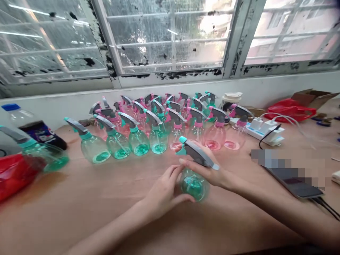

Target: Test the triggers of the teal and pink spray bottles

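In front of me is a clear green spray bottle (195,187) with a grey and turquoise trigger head (198,154). My left hand (167,187) is wrapped around the side of its round body, thumb low and fingers higher up. My right hand (209,170) grips it at the neck, just under the trigger head, and some of its fingers are hidden behind the head. Beyond my hands stand rows of similar spray bottles, among them a green one (139,143) and a pink one (214,136).
At the left, a green spray bottle (45,156) stands by a red plastic bag (16,175) and a blue-capped drink bottle (39,129). To the right are a power strip (265,132) with cables and a phone (292,179). Behind lie another red bag (290,109) and a lidded cup (231,101).
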A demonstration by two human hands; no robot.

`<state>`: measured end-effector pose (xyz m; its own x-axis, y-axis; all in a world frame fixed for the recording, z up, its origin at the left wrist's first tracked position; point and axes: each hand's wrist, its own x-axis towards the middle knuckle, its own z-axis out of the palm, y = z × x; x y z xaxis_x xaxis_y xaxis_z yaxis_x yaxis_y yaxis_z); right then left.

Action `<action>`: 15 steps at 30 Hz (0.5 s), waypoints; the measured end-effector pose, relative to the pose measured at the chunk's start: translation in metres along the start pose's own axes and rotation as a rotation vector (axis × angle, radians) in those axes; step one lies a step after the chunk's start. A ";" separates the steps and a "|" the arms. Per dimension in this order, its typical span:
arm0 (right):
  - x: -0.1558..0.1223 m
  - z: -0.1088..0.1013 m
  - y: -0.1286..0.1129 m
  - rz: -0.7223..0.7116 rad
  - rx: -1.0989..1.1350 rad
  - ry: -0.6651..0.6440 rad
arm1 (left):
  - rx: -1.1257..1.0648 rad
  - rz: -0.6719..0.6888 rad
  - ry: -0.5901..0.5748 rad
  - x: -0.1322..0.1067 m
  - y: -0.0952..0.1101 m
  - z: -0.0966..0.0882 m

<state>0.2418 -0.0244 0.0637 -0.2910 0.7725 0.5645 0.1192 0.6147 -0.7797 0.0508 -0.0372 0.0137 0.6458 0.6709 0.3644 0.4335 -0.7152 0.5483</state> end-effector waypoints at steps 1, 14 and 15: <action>0.002 0.000 0.001 -0.005 -0.009 0.000 | 0.015 0.013 -0.015 -0.001 -0.007 -0.002; 0.026 0.005 0.007 0.054 0.095 -0.156 | 0.304 -0.060 -0.299 -0.007 -0.045 -0.021; 0.026 0.005 0.007 0.048 0.091 -0.156 | 0.305 -0.062 -0.302 -0.007 -0.044 -0.021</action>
<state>0.2303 -0.0006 0.0712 -0.4317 0.7618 0.4829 0.0521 0.5555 -0.8299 0.0141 -0.0060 0.0035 0.7482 0.6590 0.0765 0.6135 -0.7312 0.2984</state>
